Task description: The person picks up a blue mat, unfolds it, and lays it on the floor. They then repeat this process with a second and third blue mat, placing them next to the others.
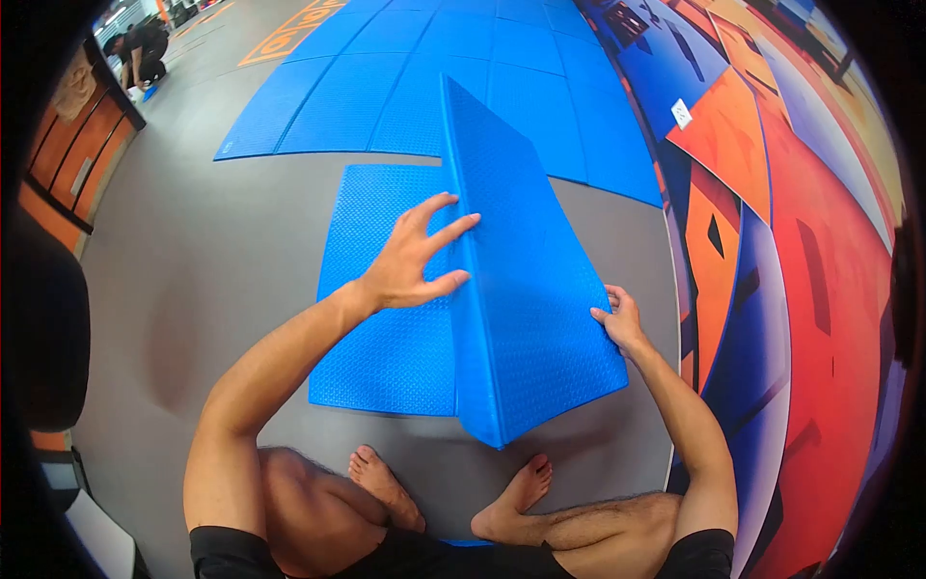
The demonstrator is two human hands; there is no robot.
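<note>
A blue folding exercise mat [545, 261] with a textured surface is partly folded before me. Its left panel [381, 352] lies flat on the floor, while the middle rises to a ridge and the right part slopes down from it. My left hand [410, 256] reaches over the flat panel, fingers spread, with its fingertips against the raised fold. On the right, my right hand [622, 318] grips the mat's outer edge, thumb on the upper face and fingers behind. The mat's underside is hidden.
Several blue mats [405, 96] lie joined on the grey floor [222, 251] ahead. A colourful mural wall [743, 261] with a socket [681, 114] runs along the right. My bare feet are close to the mat's near edge. Another person [142, 53] crouches far left.
</note>
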